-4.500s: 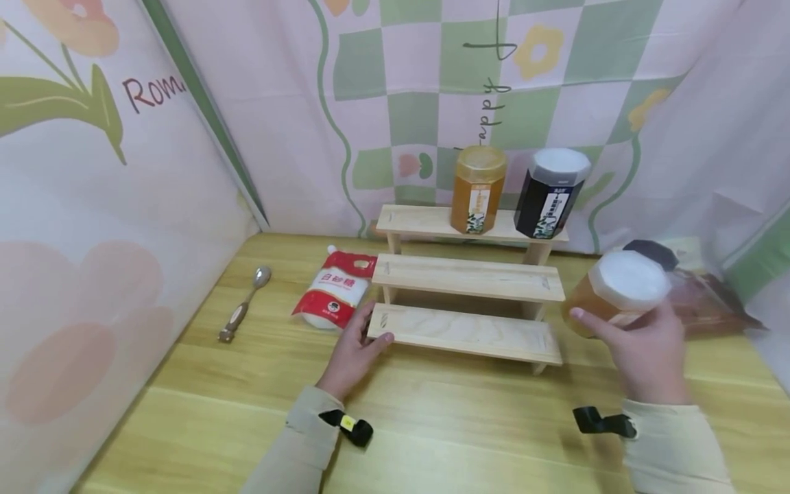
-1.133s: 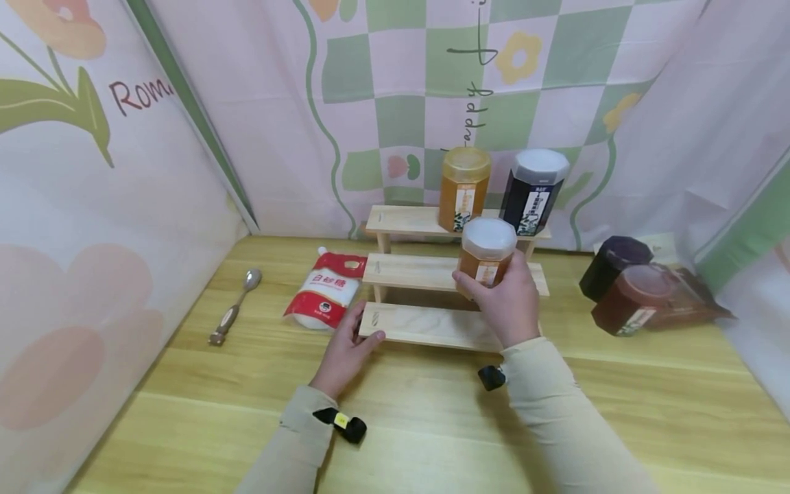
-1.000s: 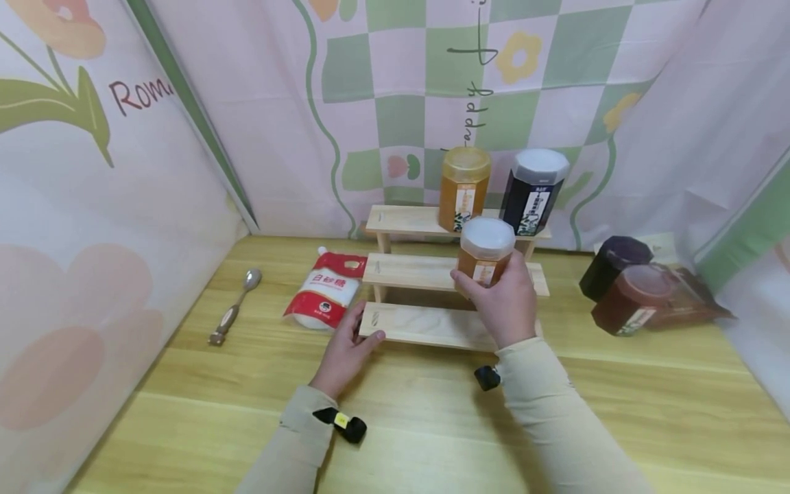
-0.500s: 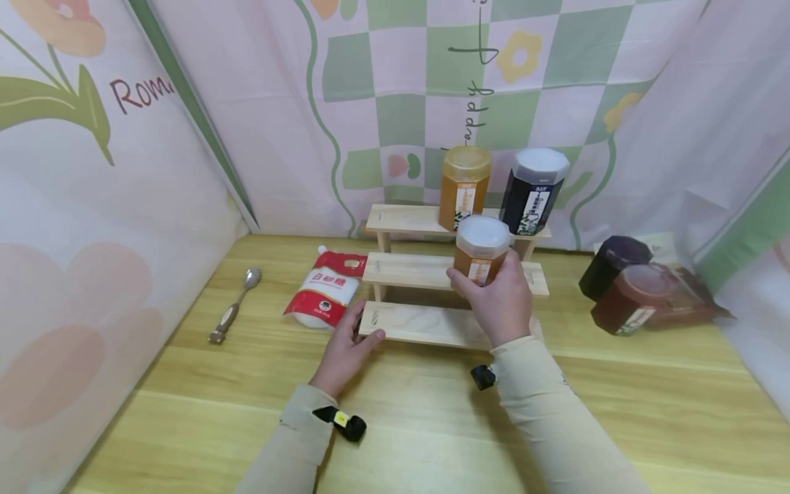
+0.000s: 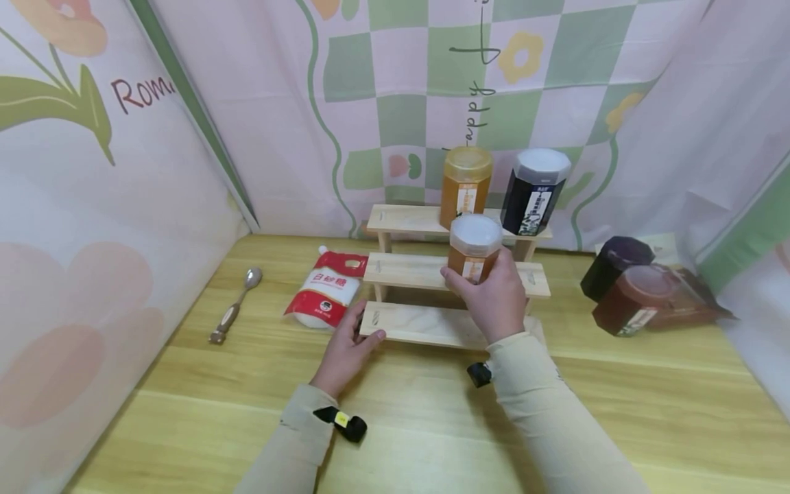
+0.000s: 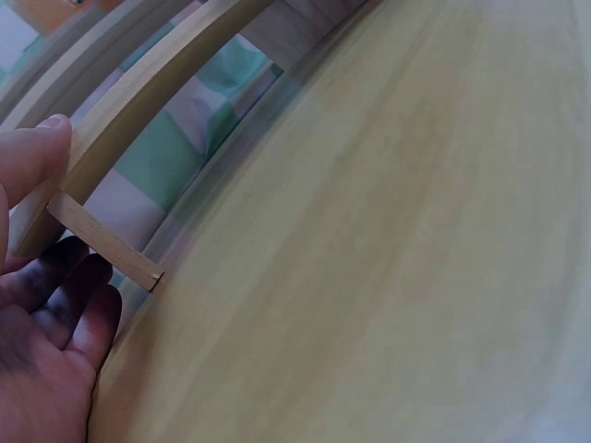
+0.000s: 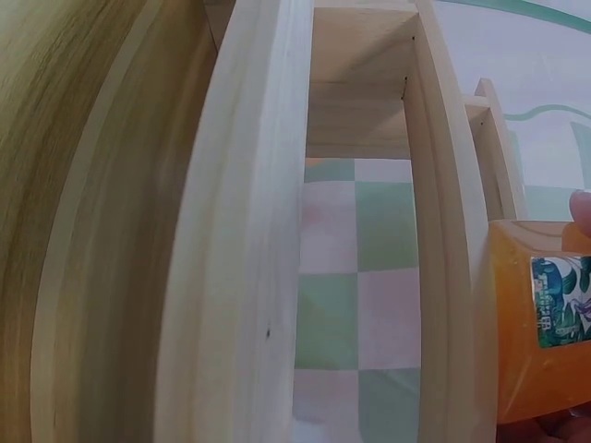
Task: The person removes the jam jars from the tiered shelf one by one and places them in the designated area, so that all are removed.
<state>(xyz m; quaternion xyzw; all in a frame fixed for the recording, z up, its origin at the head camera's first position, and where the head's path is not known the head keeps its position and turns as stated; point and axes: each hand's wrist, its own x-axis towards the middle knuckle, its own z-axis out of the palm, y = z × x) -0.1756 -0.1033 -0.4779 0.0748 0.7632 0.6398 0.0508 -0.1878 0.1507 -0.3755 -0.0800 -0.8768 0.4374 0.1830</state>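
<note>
Right grip (image 5: 496, 300) wraps a white-lidded amber jar (image 5: 474, 248) at the wooden middle tier (image 5: 404, 270); shelving judged part done.
Left grip (image 5: 343, 351) pinches the bottom tier's (image 5: 426, 324) left end. Whether the held jar touches its tier cannot be confirmed. The top tier (image 5: 404, 218) bears a yellow-lidded amber jar (image 5: 464, 195) and a black jar (image 5: 532, 202). Apparently outstanding: purple-black jar (image 5: 616, 266) and reddish jar (image 5: 625, 309), on the desk (image 5: 426, 432) at right.

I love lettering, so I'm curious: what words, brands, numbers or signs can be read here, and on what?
"白砂糖": red-and-white bag; its other print is too small.
"Rom", then a cut-off letter: left curtain.
"appy", sideways: back curtain; other strokes there are unclear.
Too small or blurred to read: labels on the held jar, amber jar, black jar and reddish jar.
</note>
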